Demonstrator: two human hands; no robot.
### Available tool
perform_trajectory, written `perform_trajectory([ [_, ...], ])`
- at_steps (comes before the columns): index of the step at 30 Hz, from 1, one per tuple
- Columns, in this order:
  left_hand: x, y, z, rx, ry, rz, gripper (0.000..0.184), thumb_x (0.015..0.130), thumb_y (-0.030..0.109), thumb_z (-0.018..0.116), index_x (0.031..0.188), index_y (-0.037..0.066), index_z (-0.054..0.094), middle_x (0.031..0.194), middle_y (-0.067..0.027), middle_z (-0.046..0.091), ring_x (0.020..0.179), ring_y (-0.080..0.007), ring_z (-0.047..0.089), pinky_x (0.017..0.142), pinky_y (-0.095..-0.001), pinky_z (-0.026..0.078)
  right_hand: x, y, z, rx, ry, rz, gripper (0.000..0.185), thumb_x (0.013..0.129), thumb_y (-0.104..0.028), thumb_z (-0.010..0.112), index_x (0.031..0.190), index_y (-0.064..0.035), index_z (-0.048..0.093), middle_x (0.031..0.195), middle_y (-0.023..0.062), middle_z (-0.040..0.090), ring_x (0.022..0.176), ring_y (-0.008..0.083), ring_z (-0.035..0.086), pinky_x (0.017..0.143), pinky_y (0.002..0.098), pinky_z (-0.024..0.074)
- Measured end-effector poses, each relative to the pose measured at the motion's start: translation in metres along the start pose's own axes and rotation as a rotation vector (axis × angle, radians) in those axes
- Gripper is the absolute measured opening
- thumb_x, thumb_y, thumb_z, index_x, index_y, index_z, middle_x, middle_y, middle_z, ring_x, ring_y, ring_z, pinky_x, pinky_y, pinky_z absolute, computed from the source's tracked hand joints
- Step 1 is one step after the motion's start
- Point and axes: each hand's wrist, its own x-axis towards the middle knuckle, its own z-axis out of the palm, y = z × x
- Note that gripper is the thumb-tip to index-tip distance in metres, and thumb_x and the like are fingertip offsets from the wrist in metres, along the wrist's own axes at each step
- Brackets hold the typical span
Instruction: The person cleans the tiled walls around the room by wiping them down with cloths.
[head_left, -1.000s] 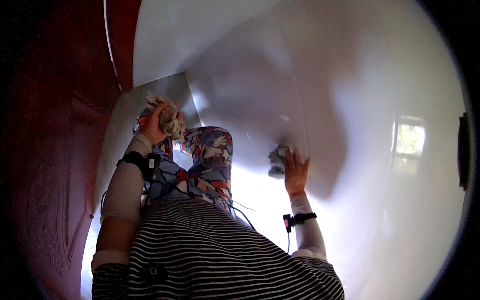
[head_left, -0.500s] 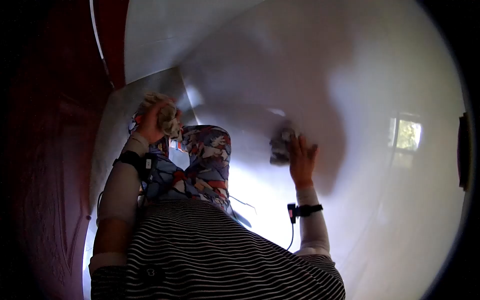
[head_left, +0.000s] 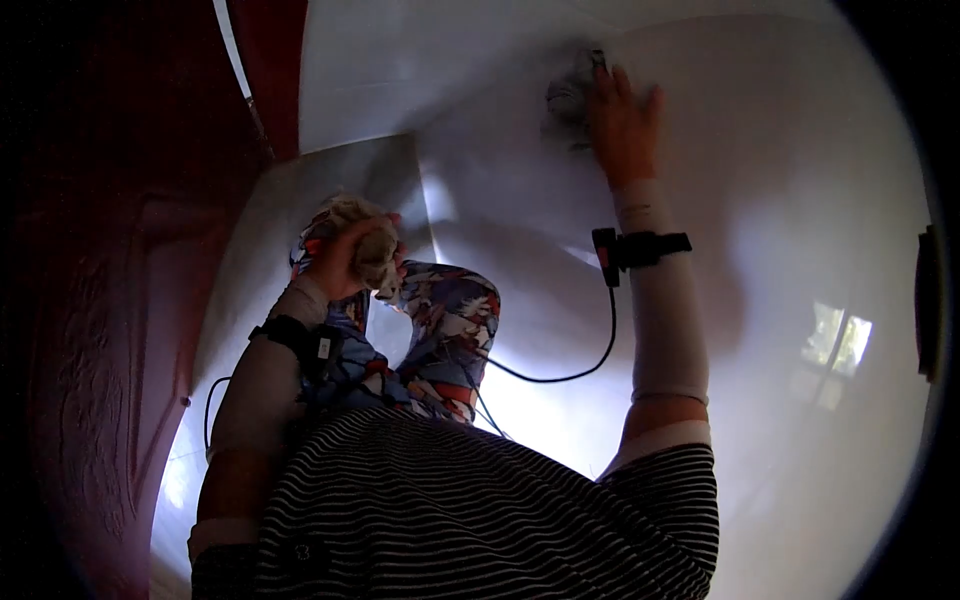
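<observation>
My left hand [head_left: 340, 262] is closed around a crumpled beige cloth [head_left: 376, 260], held above my knee in patterned trousers [head_left: 450, 310]. Part of that cloth sticks out past the fingers. Farther up, my right hand [head_left: 625, 130] lies against the glossy white wall [head_left: 760, 130], its fingers partly spread over a dark grey rag [head_left: 568, 102]. The rag is pressed between the fingers and the wall; some of it is lost in shadow.
A dark red panelled door [head_left: 110, 330] stands along the left side. Black straps with small boxes sit on both forearms, and a black cable [head_left: 555, 379] loops from the right one. The floor [head_left: 350, 165] meets the wall in a corner ahead. Window light reflects on the wall.
My right hand has slid up the wall with the grey rag, the arm stretching out. My left hand still holds its cloth and appears slightly farther right as the view has shifted.
</observation>
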Motion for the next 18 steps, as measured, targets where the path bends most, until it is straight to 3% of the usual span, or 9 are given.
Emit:
perform_trajectory([
  [1, 0.000, -0.001, -0.001, -0.004, -0.065, -0.008, 0.040, 0.096, 0.034, 0.054, 0.128, 0.010, 0.052, 0.104, -0.0141, 0.062, 0.091, -0.0267, 0.065, 0.084, -0.0453, 0.054, 0.004, -0.003, 0.002, -0.014, 0.005, -0.007, 0.033, 0.089, -0.018, 0.053, 0.121, -0.0201, 0.062, 0.141, -0.0019, 0.048, 0.134, 0.0191, 0.039, 0.104, 0.0610, 0.0275],
  [5, 0.000, -0.002, 0.001, -0.032, -0.002, -0.032, 0.042, 0.095, 0.035, 0.055, 0.128, 0.010, 0.051, 0.105, -0.0162, 0.062, 0.090, -0.0266, 0.065, 0.085, -0.0447, 0.054, -0.019, -0.025, -0.006, -0.105, -0.025, -0.048, 0.041, 0.091, -0.018, 0.054, 0.132, -0.0140, 0.055, 0.136, 0.0042, 0.053, 0.131, 0.0228, 0.042, 0.107, 0.0557, 0.0279],
  [7, 0.001, -0.003, 0.002, -0.027, 0.060, -0.046, 0.045, 0.094, 0.037, 0.055, 0.129, 0.010, 0.050, 0.106, -0.0162, 0.062, 0.089, -0.0261, 0.065, 0.086, -0.0447, 0.054, -0.062, -0.045, 0.010, 0.128, -0.140, -0.095, 0.037, 0.090, -0.017, 0.053, 0.127, -0.0122, 0.058, 0.137, 0.0031, 0.051, 0.132, 0.0211, 0.041, 0.108, 0.0534, 0.0283],
  [9, -0.001, -0.001, 0.008, 0.002, 0.069, -0.029, 0.045, 0.094, 0.038, 0.055, 0.129, 0.010, 0.050, 0.104, -0.0159, 0.062, 0.090, -0.0259, 0.065, 0.086, -0.0448, 0.054, -0.133, -0.063, 0.034, 0.347, -0.105, -0.116, 0.040, 0.091, -0.017, 0.054, 0.131, -0.0094, 0.054, 0.131, 0.0122, 0.054, 0.125, 0.0292, 0.046, 0.110, 0.0523, 0.0279],
  [11, -0.006, 0.000, 0.018, 0.037, 0.074, -0.017, 0.045, 0.094, 0.038, 0.055, 0.129, 0.009, 0.050, 0.102, -0.0156, 0.062, 0.091, -0.0257, 0.064, 0.086, -0.0448, 0.054, -0.197, -0.083, 0.023, 0.303, -0.190, -0.129, 0.041, 0.090, -0.015, 0.055, 0.130, -0.0107, 0.055, 0.132, 0.0124, 0.054, 0.126, 0.0297, 0.046, 0.111, 0.0527, 0.0257],
  [14, -0.013, -0.001, 0.033, 0.442, 0.174, 0.197, 0.044, 0.095, 0.036, 0.054, 0.129, 0.008, 0.049, 0.101, -0.0149, 0.061, 0.094, -0.0253, 0.063, 0.086, -0.0438, 0.053, -0.286, -0.096, -0.003, 0.477, -0.379, -0.056, 0.045, 0.090, -0.018, 0.054, 0.135, -0.0115, 0.050, 0.134, 0.0128, 0.051, 0.128, 0.0298, 0.044, 0.113, 0.0482, 0.0233],
  [16, -0.013, 0.004, 0.031, 0.167, 0.194, 0.071, 0.043, 0.095, 0.034, 0.054, 0.129, 0.008, 0.050, 0.103, -0.0141, 0.059, 0.097, -0.0249, 0.061, 0.086, -0.0433, 0.052, -0.344, -0.104, -0.013, 0.519, -0.431, -0.018, 0.042, 0.091, -0.018, 0.053, 0.133, -0.0118, 0.052, 0.130, 0.0128, 0.054, 0.126, 0.0298, 0.046, 0.113, 0.0469, 0.0258],
  [17, -0.005, 0.005, 0.007, 0.043, 0.001, -0.016, 0.044, 0.095, 0.034, 0.055, 0.131, 0.009, 0.050, 0.106, -0.0105, 0.058, 0.098, -0.0246, 0.060, 0.089, -0.0445, 0.050, -0.368, -0.107, -0.015, 0.534, -0.455, 0.007, 0.041, 0.091, -0.018, 0.053, 0.132, -0.0118, 0.052, 0.129, 0.0127, 0.055, 0.125, 0.0297, 0.047, 0.112, 0.0465, 0.0266],
  [18, -0.003, 0.007, -0.001, 0.064, -0.005, -0.055, 0.044, 0.095, 0.034, 0.055, 0.131, 0.009, 0.050, 0.106, -0.0105, 0.058, 0.098, -0.0246, 0.060, 0.089, -0.0445, 0.050, -0.395, -0.109, -0.018, 0.533, -0.484, -0.011, 0.039, 0.091, -0.018, 0.052, 0.129, -0.0103, 0.054, 0.127, 0.0124, 0.056, 0.124, 0.0290, 0.048, 0.112, 0.0451, 0.0278],
])
